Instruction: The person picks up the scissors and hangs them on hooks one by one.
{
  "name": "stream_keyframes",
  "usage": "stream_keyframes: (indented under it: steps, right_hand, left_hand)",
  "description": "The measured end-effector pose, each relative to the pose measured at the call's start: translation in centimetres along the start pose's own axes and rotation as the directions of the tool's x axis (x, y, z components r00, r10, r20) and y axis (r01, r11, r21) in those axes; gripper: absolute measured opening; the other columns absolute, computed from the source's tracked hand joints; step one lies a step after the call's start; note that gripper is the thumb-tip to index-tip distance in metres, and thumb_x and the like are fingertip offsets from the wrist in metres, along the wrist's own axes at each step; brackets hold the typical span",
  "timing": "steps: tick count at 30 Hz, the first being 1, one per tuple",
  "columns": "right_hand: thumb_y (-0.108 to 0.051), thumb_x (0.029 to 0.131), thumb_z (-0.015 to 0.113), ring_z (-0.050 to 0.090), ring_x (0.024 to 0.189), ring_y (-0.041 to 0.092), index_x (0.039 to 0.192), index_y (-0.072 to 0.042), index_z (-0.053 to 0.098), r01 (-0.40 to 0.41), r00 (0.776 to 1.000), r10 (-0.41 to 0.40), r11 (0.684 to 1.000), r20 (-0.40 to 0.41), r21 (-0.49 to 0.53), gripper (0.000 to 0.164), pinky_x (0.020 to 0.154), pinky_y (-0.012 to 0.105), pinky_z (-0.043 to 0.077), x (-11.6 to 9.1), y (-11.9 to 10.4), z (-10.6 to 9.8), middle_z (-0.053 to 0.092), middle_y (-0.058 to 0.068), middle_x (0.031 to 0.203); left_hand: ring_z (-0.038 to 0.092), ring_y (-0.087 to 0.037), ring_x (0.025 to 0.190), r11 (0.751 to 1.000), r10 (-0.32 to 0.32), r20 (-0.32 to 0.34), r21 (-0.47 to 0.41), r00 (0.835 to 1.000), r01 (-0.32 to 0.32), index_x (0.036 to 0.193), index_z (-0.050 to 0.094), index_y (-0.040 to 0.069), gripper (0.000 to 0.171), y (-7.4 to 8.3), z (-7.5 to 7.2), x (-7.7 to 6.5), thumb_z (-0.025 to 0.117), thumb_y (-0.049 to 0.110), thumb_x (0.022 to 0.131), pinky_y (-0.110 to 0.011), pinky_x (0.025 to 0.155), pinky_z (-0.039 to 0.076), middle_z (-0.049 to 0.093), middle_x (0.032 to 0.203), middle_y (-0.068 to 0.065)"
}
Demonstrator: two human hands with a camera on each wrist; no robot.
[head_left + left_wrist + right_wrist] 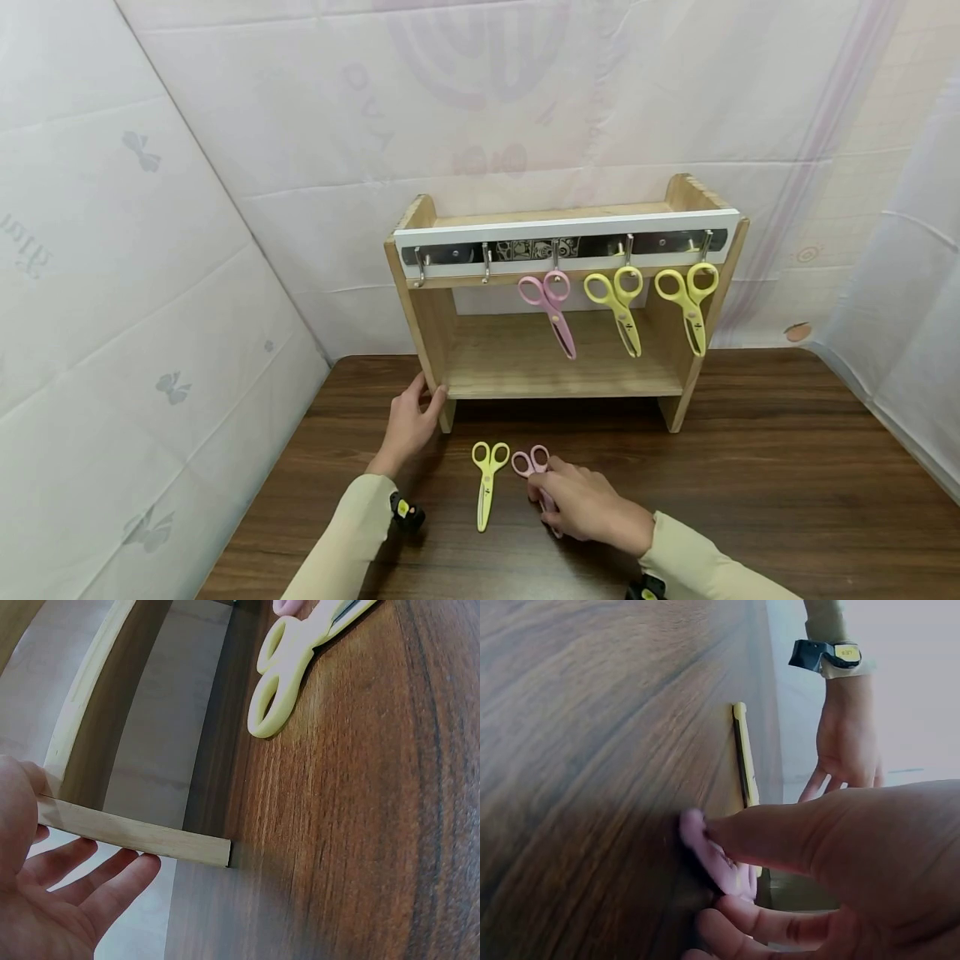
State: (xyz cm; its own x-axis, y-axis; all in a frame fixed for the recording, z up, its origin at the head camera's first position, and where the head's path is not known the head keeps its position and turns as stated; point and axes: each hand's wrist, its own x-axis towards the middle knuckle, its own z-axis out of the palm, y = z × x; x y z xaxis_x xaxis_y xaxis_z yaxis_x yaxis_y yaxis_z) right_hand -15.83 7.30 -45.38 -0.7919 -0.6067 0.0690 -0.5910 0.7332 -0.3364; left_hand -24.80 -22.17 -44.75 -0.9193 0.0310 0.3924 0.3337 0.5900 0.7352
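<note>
While one brown table (795, 467) bears one wooden rack (562, 362), whose left side panel the left hand (409, 427) grips, the right hand (585, 502) pinches one pink pair of scissors (549, 502) at the tabletop, covering part of it. One yellow pair (487, 483) lies just beside; two yellow pairs (624, 321) and one pink pair (558, 321) hang from three of five metal hooks (487, 260).

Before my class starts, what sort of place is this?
Probably a makeshift indoor tabletop workspace: printed sheeting backs a wood-grain table bearing a small wooden rack, with scissors hanging from its hooks.
</note>
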Motion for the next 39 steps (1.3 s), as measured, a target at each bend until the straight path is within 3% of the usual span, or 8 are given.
stream_keyframes:
  steps: [6,11,17,34,39]
  right_hand:
    - [-0.011,0.084,0.084,0.059,0.071,0.018,0.106,-0.025,0.063,0.024,0.999,-0.024,1.0,-0.022,0.002,0.033,0.049,0.033,0.044,-0.8,0.5,-0.3,0.054,-0.006,0.093]
    - [-0.007,0.092,0.075,0.05,0.067,0.011,0.107,-0.024,0.059,0.031,0.999,-0.03,0.998,-0.03,0.045,0.028,0.048,0.029,0.039,-1.3,1.2,-0.6,0.05,-0.009,0.086]
    - [-0.004,0.094,0.072,0.052,0.068,0.01,0.109,-0.021,0.066,0.019,0.999,-0.017,0.998,-0.031,0.055,0.023,0.049,0.029,0.04,-1.3,1.9,-1.0,0.059,-0.006,0.09]
    - [-0.004,0.089,0.076,0.058,0.073,0.013,0.103,-0.015,0.069,-0.007,0.999,0.008,1.0,-0.04,0.024,0.019,0.052,0.032,0.046,-1.0,2.3,-0.8,0.06,-0.007,0.085]
    - [-0.003,0.088,0.077,0.054,0.067,0.01,0.09,-0.017,0.068,0.007,0.998,-0.005,0.999,-0.066,0.044,0.017,0.05,0.03,0.043,-1.0,2.3,-0.7,0.056,-0.008,0.079]
  left_hand:
    - [0.068,-0.04,0.113,1.0,0.008,0.001,0.004,1.0,-0.008,0.142,0.055,0.001,0.044,-0.2,0.1,0.0,0.059,0.027,0.107,-0.05,0.085,0.061,0.066,0.129,-0.023]
    - [0.068,-0.039,0.113,1.0,0.002,-0.001,0.002,1.0,-0.002,0.142,0.056,0.001,0.043,0.0,0.0,-0.1,0.059,0.026,0.107,-0.051,0.085,0.061,0.067,0.128,-0.023]
    - [0.068,-0.04,0.114,1.0,0.001,-0.001,0.007,1.0,-0.001,0.144,0.054,0.001,0.044,0.0,-0.1,0.0,0.059,0.025,0.107,-0.051,0.085,0.061,0.066,0.129,-0.024]
    - [0.068,-0.039,0.114,1.0,-0.002,0.003,0.023,1.0,0.002,0.146,0.053,0.002,0.047,0.1,-0.1,0.0,0.058,0.028,0.108,-0.052,0.085,0.061,0.066,0.129,-0.024]
    - [0.068,-0.039,0.114,1.0,0.006,0.003,0.022,1.0,-0.006,0.145,0.053,0.002,0.047,-0.1,0.0,0.0,0.058,0.029,0.107,-0.051,0.084,0.061,0.067,0.129,-0.023]
